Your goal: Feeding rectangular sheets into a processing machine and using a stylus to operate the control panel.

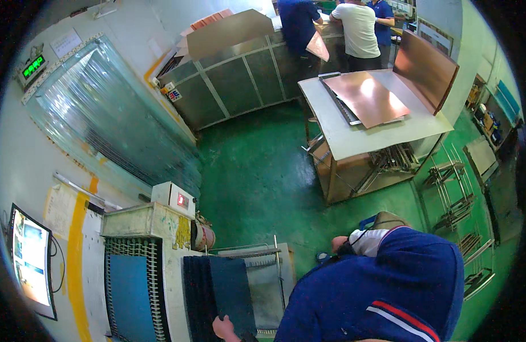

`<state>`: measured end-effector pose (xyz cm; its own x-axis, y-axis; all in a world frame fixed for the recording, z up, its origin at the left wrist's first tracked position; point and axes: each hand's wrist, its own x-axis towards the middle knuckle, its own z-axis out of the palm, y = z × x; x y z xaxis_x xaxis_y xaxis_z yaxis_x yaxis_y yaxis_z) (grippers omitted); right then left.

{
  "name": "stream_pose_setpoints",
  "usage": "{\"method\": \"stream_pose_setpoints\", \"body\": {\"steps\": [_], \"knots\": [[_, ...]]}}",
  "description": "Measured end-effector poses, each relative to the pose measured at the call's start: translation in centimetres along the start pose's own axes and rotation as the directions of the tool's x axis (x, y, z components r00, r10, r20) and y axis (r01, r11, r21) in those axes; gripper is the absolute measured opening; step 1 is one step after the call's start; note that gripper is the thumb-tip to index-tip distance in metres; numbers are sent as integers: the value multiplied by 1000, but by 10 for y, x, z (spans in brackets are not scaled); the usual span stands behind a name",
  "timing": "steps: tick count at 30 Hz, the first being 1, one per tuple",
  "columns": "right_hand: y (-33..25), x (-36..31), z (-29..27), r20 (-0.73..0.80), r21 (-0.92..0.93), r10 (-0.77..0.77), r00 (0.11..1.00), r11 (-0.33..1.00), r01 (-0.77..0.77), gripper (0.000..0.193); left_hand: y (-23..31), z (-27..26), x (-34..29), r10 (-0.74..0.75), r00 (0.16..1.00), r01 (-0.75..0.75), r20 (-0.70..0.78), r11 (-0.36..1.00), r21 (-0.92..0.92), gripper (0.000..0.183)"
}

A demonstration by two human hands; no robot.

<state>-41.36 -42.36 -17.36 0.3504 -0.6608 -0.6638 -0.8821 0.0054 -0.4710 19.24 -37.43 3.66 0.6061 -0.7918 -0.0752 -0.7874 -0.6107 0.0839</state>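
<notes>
At the bottom, my left hand (224,329) is closed at the near edge of a dark blue panel (231,288). This panel leans beside several more dark panels (197,293) standing close together in a rack. My right hand (337,244) hangs in front of my blue-sleeved body, over the green floor, apart from the rack. It is small and partly covered by the sleeve, so I cannot make out its fingers. Left of the rack, a blue panel (129,296) lies in a machine opening lined with rollers (156,290).
A control box (173,198) and a bucket (204,235) stand behind the rack. Copper-coloured sheets (368,100) lie on a white-topped table (337,137). Metal racks (451,194) stand at right, a screen (32,259) at left. Several people (360,28) work at the far counter.
</notes>
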Motion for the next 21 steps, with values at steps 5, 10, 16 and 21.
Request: {"method": "stream_pose_setpoints", "body": {"steps": [5,10,16,21], "knots": [[8,20,-3,225,-398,-511,830,729,557,32,10,-30,-23,69,997,-69,-37,997,-18,38],[-25,-20,-13,-34,67,130,991,990,-128,33,42,-69,-37,-5,982,26,187,994,-108,43],[-22,-18,-12,-31,26,119,992,993,-118,31,41,-74,-39,134,979,-116,154,986,-121,47],[-36,-15,0,-136,127,299,945,951,-283,29,9,-34,-13,5,970,10,243,998,-64,45]]}}
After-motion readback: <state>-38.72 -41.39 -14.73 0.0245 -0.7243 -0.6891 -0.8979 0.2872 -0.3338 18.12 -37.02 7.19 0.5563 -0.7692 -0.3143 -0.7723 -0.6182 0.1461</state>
